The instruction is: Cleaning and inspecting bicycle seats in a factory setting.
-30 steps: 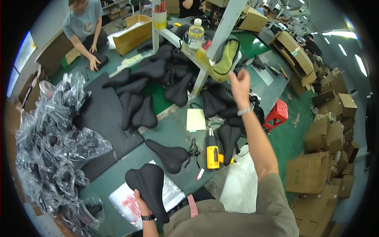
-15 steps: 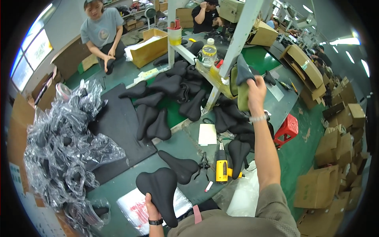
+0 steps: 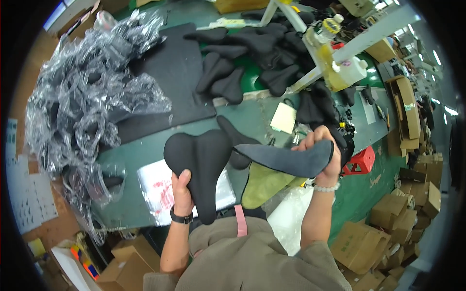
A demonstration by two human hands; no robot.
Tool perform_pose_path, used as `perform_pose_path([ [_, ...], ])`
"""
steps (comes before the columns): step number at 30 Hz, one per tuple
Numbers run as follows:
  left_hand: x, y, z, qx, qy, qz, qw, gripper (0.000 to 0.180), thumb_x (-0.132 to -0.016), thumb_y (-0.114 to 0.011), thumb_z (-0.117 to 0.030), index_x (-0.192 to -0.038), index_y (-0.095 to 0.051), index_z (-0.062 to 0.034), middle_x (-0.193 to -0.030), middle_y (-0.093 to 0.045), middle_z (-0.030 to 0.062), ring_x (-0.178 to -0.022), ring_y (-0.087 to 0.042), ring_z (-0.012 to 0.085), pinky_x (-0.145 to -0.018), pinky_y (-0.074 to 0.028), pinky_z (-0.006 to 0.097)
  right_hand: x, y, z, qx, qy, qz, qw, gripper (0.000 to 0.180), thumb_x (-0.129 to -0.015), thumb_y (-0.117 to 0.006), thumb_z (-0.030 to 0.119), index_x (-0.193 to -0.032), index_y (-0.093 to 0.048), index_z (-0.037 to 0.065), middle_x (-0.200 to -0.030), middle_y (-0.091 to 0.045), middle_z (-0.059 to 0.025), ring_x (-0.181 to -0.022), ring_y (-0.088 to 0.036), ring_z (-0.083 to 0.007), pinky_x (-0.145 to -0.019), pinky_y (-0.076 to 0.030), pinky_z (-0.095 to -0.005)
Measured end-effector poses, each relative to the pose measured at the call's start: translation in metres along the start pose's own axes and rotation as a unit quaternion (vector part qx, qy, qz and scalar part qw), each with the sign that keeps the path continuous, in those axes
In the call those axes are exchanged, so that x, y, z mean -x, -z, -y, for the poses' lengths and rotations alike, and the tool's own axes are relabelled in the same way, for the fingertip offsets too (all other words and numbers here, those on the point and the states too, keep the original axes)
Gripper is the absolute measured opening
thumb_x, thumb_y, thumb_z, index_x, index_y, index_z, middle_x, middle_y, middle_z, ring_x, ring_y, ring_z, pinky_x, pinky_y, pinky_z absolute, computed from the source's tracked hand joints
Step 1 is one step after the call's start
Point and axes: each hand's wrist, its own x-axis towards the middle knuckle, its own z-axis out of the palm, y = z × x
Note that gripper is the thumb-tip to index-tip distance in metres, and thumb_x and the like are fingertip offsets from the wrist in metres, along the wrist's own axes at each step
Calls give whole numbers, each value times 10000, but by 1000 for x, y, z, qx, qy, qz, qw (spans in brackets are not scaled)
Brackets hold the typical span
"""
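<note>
My left hand (image 3: 181,194) is wrapped round the side of a black bicycle saddle (image 3: 198,162), its wide end away from me and its narrow nose toward me. To the right, my right hand (image 3: 323,150) grips one end of a cloth (image 3: 286,160), blue-grey on one face and olive green on the other. The cloth hangs beside the saddle, its far tip close to the saddle's right edge. Behind them another black saddle (image 3: 232,133) lies partly hidden on the table. Under the held saddle is a clear plastic packet (image 3: 153,186) with red print.
Crumpled clear plastic bags (image 3: 87,92) heap up at left beside a black mat (image 3: 165,68). More black saddles (image 3: 257,43) pile up at the back, near a pale metal frame (image 3: 310,77) and a bottle (image 3: 331,28). A red stool (image 3: 361,160) and cartons (image 3: 359,245) stand at right.
My right hand has brought the cloth from the frame at the back down toward the saddle. The saddle has stayed in my left hand. My view has tilted down; the cloth now covers the heat gun's place.
</note>
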Motion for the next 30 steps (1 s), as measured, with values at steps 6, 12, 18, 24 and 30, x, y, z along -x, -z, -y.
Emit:
perform_pose_path([
  [6, 5, 9, -2, -121, -85, -42, 988, 652, -838, -755, -214, -1364, -445, 16, -1270, -579, 133, -1116, -583, 218, -1007, -450, 350, 9, -80, 21, 463, 45, 339, 818, 407, -519, -458, -75, -851, -683, -4, -926, -583, -132, -958, -570, -368, -905, -471, -471],
  [12, 17, -19, 19, -105, -49, -37, 993, 615, -809, -812, -213, -1263, -461, 10, -1240, -584, 133, -1109, -565, 191, -978, -454, 338, 25, -124, -47, 480, 207, 224, 823, 287, -638, -595, -99, -881, -698, 14, -941, -646, -131, -945, -623, -347, -860, -501, -474],
  [18, 24, -25, 10, 79, -30, -41, 996, 610, -880, -722, -276, -1324, -423, 16, -1294, -539, 147, -1149, -561, 208, -990, -467, 354, 66, -110, -123, 556, 233, -1, 798, 334, -748, -748, 1, -1053, -612, 6, -1093, -611, -142, -1087, -587, -319, -964, -468, -422],
  [24, 23, -11, 13, 191, 63, 21, 979, 655, -975, -492, -512, -1345, -492, 29, -1283, -609, 167, -1122, -627, 251, -997, -490, 367, 86, -121, -177, 527, 237, -36, 815, 490, -680, -809, 45, -1124, -600, 38, -1204, -535, -154, -1168, -551, -373, -956, -478, -455],
  [30, 3, 24, -1, 45, -59, -54, 996, 631, -967, -543, -452, -1359, -472, 37, -1294, -594, 158, -1124, -616, 248, -973, -498, 367, 71, -112, -127, 509, 213, 64, 832, 245, -646, -813, 51, -831, -652, 40, -1086, -631, -153, -1107, -591, -384, -931, -485, -470],
])
